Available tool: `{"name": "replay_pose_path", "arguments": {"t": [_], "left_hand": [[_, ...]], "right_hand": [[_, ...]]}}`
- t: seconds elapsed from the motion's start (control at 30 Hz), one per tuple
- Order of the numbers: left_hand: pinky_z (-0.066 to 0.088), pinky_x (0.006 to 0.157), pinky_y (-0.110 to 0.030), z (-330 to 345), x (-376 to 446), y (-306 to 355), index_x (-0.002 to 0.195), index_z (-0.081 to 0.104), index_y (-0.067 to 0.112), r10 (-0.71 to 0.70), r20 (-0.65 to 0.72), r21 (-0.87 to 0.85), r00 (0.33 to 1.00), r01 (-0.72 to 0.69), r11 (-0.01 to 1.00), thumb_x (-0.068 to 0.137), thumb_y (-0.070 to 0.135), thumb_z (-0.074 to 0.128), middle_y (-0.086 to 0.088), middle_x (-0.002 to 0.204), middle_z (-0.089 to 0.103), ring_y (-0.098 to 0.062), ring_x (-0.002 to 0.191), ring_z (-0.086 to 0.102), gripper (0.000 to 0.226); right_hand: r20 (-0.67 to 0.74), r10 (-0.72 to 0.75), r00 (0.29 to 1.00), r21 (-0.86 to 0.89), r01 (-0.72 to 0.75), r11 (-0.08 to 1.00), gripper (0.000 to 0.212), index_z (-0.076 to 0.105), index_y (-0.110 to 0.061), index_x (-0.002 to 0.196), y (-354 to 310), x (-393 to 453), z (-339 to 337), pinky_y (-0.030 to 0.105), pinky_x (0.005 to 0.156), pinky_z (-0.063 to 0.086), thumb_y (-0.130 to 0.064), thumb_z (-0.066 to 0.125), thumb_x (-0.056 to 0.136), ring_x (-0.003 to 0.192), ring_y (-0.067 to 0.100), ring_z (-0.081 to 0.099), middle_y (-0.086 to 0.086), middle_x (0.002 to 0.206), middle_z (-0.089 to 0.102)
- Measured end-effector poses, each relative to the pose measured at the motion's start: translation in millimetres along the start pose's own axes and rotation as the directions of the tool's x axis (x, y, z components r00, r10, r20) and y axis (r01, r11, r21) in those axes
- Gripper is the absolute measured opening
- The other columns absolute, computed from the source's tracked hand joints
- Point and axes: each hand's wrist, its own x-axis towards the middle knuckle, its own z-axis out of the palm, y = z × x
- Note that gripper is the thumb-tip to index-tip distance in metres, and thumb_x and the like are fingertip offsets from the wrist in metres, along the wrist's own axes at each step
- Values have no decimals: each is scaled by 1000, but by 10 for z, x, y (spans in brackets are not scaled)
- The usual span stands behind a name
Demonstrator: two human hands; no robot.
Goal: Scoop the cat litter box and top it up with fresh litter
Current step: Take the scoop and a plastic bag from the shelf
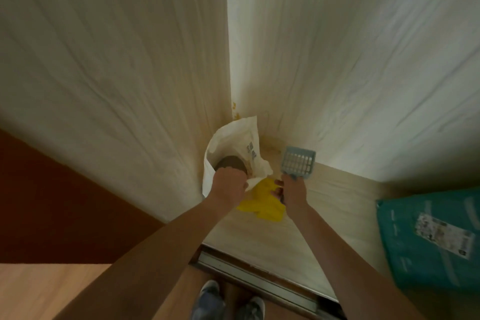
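Left hand [230, 182] grips rim of white bag [233, 148], mouth open. Right hand [293, 189] holds blue scoop [298, 162] by handle, just right of bag; yellow bag [262, 202] between wrists. Advice: keep mouth wide, tip scoop over centre.

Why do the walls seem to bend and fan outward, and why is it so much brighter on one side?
Head view: the wide-angle lens stretches the walls outward from the corner; light falls brighter on the right wall, the left side and floor sit in shadow; the whole picture is soft, so the print on the white bag and the teal package is unreadable.
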Motion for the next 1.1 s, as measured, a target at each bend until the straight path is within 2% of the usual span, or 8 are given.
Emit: {"name": "replay_pose_path", "arguments": {"t": [0.13,0.27,0.4,0.57,0.63,0.77,0.9,1.1], "left_hand": [[44,77,-28,-32,-72,-276,97,64,15,-152,-62,-84,986,147,986,101,35,37,-2,96,66,-19,93,62,34],[41,69,-26,-74,-175,-530,97,63,15,-255,-63,-68,965,251,966,99,28,38,-1,94,66,-19,89,62,28],[43,74,-27,-61,-230,-579,103,62,16,-312,-88,-79,946,305,949,95,21,46,-2,99,64,-19,97,58,19],[52,59,-29,-32,-108,-511,99,54,8,33,-312,-117,950,-73,990,44,-6,64,-8,89,59,-23,77,59,58],[55,63,-30,-43,-50,-428,105,52,6,105,-260,-150,960,-148,977,50,-7,59,-11,95,62,-25,82,63,57],[36,104,-35,18,-8,-475,135,39,0,-81,-27,-228,996,73,971,90,1,46,-16,134,43,-27,124,43,45],[45,90,-25,-22,22,-509,121,53,0,-44,-171,-13,984,43,999,85,14,62,-11,115,56,-22,104,56,40],[41,89,-29,17,164,-139,119,45,7,92,-30,24,995,-91,996,94,12,45,-10,119,48,-24,111,47,26]], "right_hand": [[120,62,991,-16,-61,998,11,46,-17,111,172,11,351,34,61,49,-18,45,100,69,22,58,5,85,55],[215,93,972,-17,-91,996,17,46,-17,82,192,46,764,24,44,35,-12,46,98,44,12,47,1,57,49],[279,144,949,35,-160,987,9,56,-16,103,186,97,1231,42,80,47,-19,51,97,85,15,61,0,91,62],[179,56,982,-98,-39,994,28,44,10,119,365,116,1573,29,92,36,-10,42,99,95,20,49,7,97,51],[82,-151,985,-530,172,830,27,46,2,116,154,-199,1534,31,98,29,-17,34,102,98,20,46,9,107,53],[332,109,937,-239,-28,971,22,49,-3,118,271,218,1402,14,70,36,-12,40,100,90,9,57,9,114,59],[330,152,932,98,-194,976,14,41,-12,113,254,318,1148,41,74,51,-6,38,101,72,26,62,11,86,61],[100,127,987,96,-136,986,7,46,-12,96,159,409,504,25,46,36,-9,41,100,43,14,36,5,67,42]]}}
